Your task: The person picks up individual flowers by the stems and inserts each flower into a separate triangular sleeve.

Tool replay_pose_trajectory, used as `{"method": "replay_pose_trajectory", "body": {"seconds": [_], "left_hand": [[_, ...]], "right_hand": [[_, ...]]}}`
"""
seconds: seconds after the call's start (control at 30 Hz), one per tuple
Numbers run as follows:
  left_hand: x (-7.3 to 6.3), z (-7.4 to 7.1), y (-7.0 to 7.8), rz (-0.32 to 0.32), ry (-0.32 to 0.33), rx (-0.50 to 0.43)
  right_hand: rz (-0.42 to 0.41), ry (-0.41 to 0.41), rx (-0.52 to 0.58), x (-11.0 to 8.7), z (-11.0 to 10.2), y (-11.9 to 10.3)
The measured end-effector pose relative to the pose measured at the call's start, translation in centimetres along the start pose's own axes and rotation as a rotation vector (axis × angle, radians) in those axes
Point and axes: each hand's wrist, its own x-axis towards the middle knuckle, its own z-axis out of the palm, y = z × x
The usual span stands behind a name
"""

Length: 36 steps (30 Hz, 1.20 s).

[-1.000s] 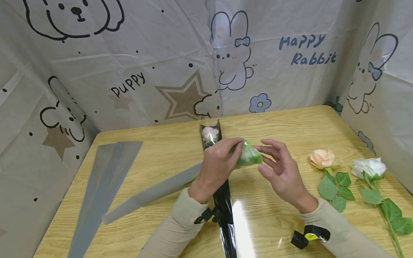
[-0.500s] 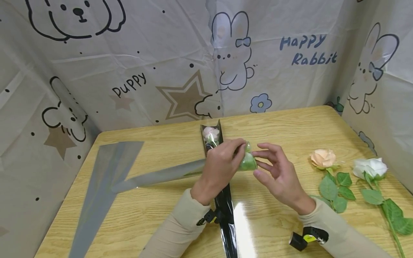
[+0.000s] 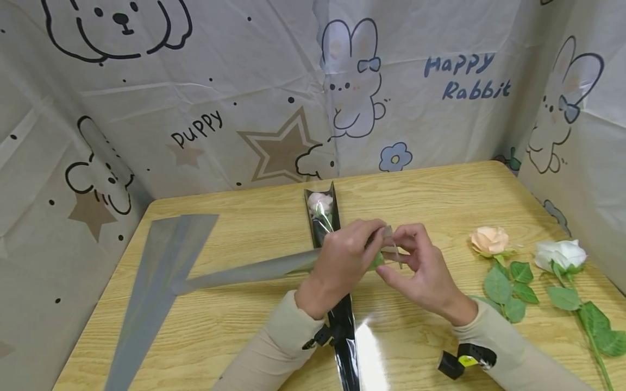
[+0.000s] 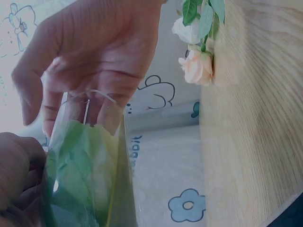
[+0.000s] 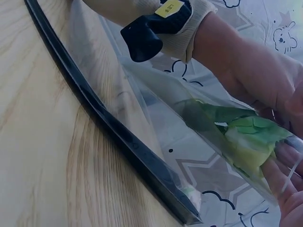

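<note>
My left hand (image 3: 344,260) pinches the upper part of a long, translucent flower sleeve (image 3: 254,269) near its wide mouth. Inside it sits a green flower (image 4: 80,170) with pale yellowish petals, largely covered by the hands in the head view. The sleeve's narrow end reaches left across the table. My right hand (image 3: 425,271) is at the sleeve's mouth with bent, spread fingers, some seen through the clear film in the left wrist view; whether they are inside or behind it I cannot tell. Beneath my left hand lies a pale pink flower (image 3: 320,205) in a black sleeve (image 3: 342,320).
Flat grey sleeves (image 3: 161,282) lie fanned out on the left of the wooden table. To the right are a peach rose (image 3: 489,240) and a white rose (image 3: 561,255) with leafy stems. A printed cloth (image 3: 274,70) hangs behind.
The sleeve has swung nearer to level, its narrow end shifting right and up. Both hands have sunk slightly, and the right hand has come closer to the left at the sleeve's mouth.
</note>
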Motion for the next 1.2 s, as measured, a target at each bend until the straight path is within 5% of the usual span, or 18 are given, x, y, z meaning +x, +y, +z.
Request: {"method": "replay_pose_trajectory", "body": {"seconds": [0.6, 0.8, 1.2], "left_hand": [[0.0, 0.0, 0.5, 0.060, -0.037, -0.031], [0.0, -0.2, -0.1, 0.034, -0.049, -0.040], [-0.3, -1.1, -2.2, -0.052, -0.125, 0.021]], "right_hand": [[-0.055, -0.024, -0.102, 0.0, -0.5, -0.1], [-0.086, 0.011, -0.120, 0.4, -0.8, 0.0], [0.122, 0.069, -0.110, 1.5, -3.4, 0.0]]}}
